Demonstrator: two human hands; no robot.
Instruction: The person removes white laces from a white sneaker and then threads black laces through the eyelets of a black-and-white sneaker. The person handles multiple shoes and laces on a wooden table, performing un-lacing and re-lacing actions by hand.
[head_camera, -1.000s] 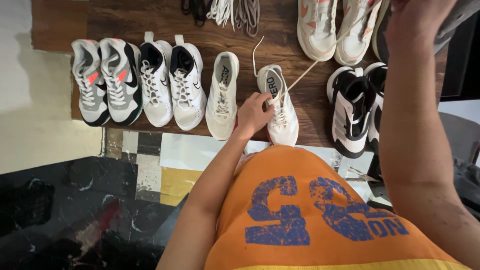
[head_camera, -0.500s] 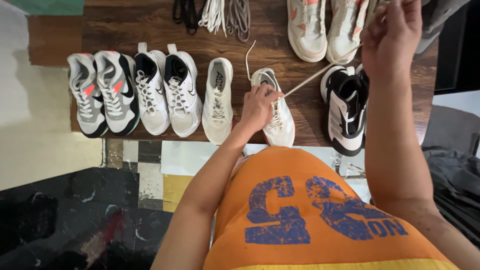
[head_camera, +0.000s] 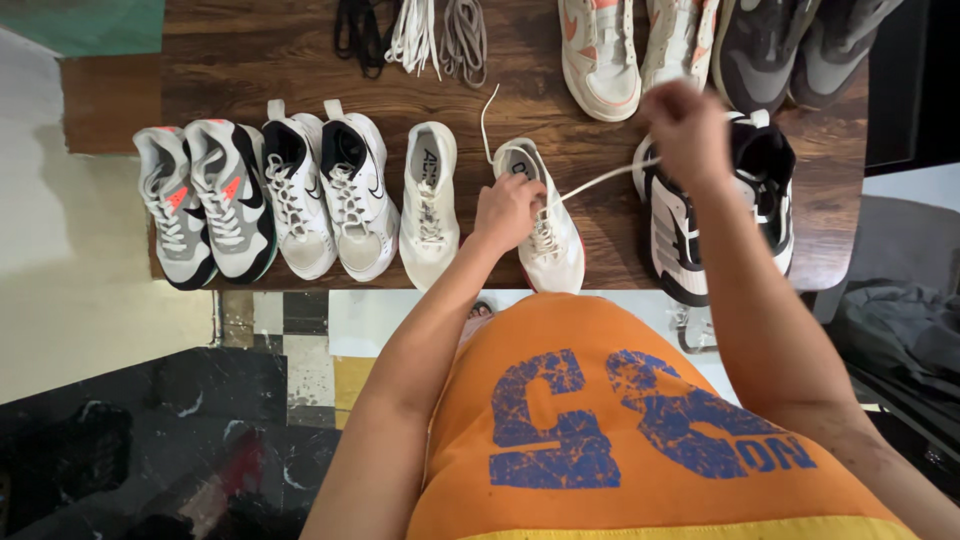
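Wood, dark brown and grained, makes up the surface (head_camera: 250, 60) that runs under both sets of your fingers and carries every shoe. Largest of what sits on it are the pairs: a dark grey pair (head_camera: 800, 45) beyond your right fingers at the far edge, a black-and-white pair (head_camera: 680, 235) directly beneath those fingers, and a cream-and-orange pair (head_camera: 625, 50) just past them toward your left. Well out beyond your left fingers, further left, stand a grey pair with orange marks (head_camera: 205, 205) and a white pair with black linings (head_camera: 325, 195).

Your left hand (head_camera: 505, 212) rests on the white sneaker (head_camera: 548, 232), fingers curled down and pinching at its lacing near the tongue. That sneaker lies toe toward you at the near edge, right under those fingers, with its single white mate (head_camera: 428, 205) just to their left.

Your right hand (head_camera: 685, 122) is raised above the black-and-white pair, fingers clenched on the end of the white shoelace (head_camera: 600, 180). That lace runs taut from your right fingers down to the sneaker under your left fingers; its other end loops loose (head_camera: 487, 125) just beyond your left fingers.

Smallest, far ahead of your left fingers, lie loose bundles of black, white and grey spare laces (head_camera: 415, 35).
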